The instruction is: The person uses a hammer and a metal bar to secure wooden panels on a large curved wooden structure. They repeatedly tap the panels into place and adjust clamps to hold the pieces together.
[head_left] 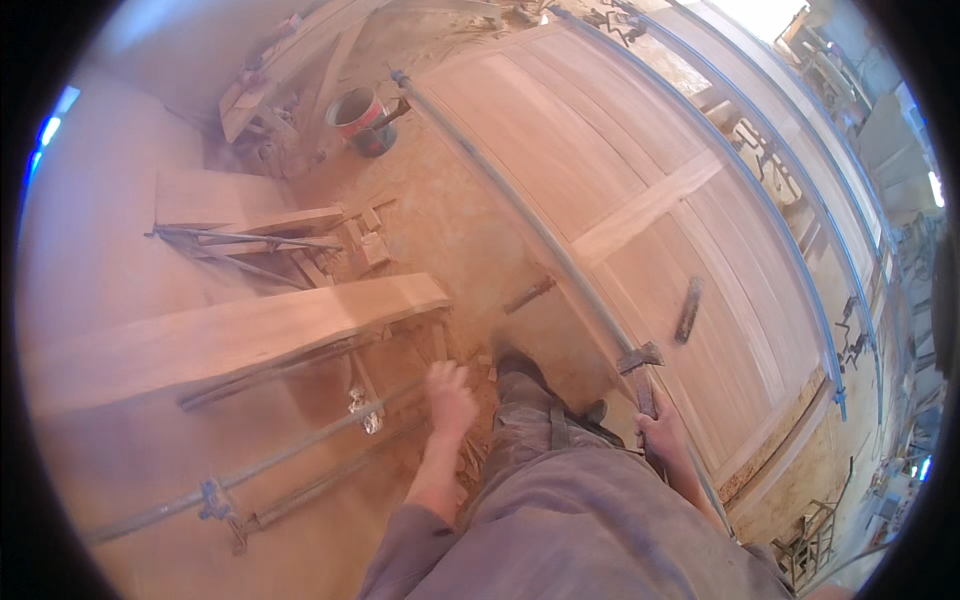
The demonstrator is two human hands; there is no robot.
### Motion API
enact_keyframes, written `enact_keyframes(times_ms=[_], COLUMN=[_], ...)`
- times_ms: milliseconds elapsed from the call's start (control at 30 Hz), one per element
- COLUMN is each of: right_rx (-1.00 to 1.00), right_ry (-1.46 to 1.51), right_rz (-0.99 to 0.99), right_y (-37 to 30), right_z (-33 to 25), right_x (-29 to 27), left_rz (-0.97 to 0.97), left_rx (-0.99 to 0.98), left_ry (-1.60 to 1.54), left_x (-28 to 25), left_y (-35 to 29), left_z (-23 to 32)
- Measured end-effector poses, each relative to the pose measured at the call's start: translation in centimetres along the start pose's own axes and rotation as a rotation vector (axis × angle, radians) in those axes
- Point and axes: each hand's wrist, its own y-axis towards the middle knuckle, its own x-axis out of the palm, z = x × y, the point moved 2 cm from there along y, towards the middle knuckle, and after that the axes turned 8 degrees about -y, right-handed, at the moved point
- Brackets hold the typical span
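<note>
On the right, my right hand (662, 432) is closed around the handle of a hammer (640, 362). Its dark metal head lies over the long clamp bar (545, 235) along the near edge of a large wooden panel door (640, 215). A short dark block (688, 310) rests on the panel surface. My left hand (450, 392) is held low to the left of my legs, its fingers curled and slightly blurred, with nothing visible in them. Close beside it passes another clamp bar (300, 440).
A thick board (240, 335) lies at the left on supports. Beyond it stands a red and grey bucket (358, 118) near stacked timber (290, 70). Offcuts (370, 248) litter the dusty floor. Blue clamp bars (735, 150) cross the panel's far side.
</note>
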Motion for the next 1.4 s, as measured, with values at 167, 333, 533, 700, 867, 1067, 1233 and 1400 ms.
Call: enact_keyframes(times_ms=[167,333,533,700,867,1067,1233,1400], right_rx=[-0.023,-0.051,-0.121,-0.568,-0.235,-0.082,0.018,0.053], right_ry=[-0.085,-0.197,-0.275,-0.419,-0.159,0.066,0.089,-0.171], right_rz=[-0.161,-0.375,-0.411,-0.061,-0.151,0.075,0.162,0.222], right_y=[3.8,9.5,15.5,22.5,27.3,41.9,51.2,57.0], right_z=[-12.6,-23.4,-31.0,-32.1,-41.2,-44.7,-51.0,-52.3], right_x=[6.8,14.0,20.1,24.2,25.4,25.7,26.2,24.8], left_rz=[0.323,0.295,0.112,0.091,0.073,0.140,-0.065,-0.093], left_rx=[-0.210,-0.342,-0.510,-0.605,-0.724,-0.922,-0.668,-0.442], left_ry=[0.470,0.829,0.889,0.833,0.833,0.610,-0.226,-0.751], left_x=[-14.5,-29.8,-30.1,-30.5,-30.9,-26.6,-26.0,-28.2], left_y=[0.2,2.9,4.4,6.4,7.6,14.3,34.4,59.2], left_z=[-17.0,-22.8,-22.3,-22.1,-21.6,-22.3,-21.5,-19.5])
